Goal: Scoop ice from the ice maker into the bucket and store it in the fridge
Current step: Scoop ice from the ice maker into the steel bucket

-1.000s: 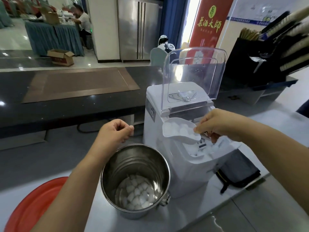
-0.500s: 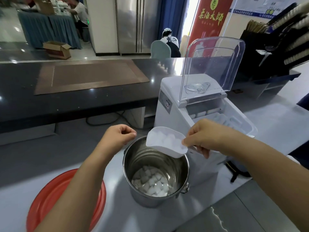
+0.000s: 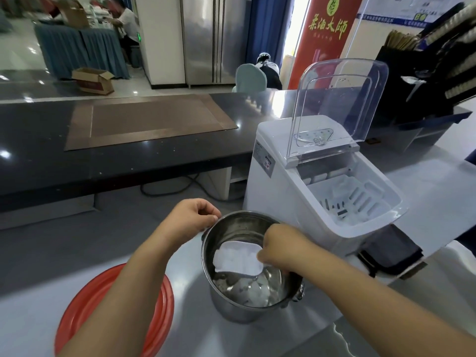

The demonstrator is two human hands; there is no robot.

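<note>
Partly hidden under the right hand [image 3: 280, 247], the scoop's handle is unseen; those fingers clamp it, holding the scoop [image 3: 253, 270], heaped with ice [image 3: 235, 258], inside the bucket [image 3: 224, 305]. More ice lies on the bucket's floor. The left hand [image 3: 190, 220] is curled at the rim; whether it grips is unclear. The left arm covers part of a red tray [image 3: 159, 305]. A banner [image 3: 327, 29] reads 茶酒大师; the ice maker [image 3: 283, 191] sticker is illegible. Bucket and ice maker share a grey counter [image 3: 257, 338]; beyond stand a dark counter [image 3: 38, 150] and a 2-door fridge [image 3: 213, 39].
</note>
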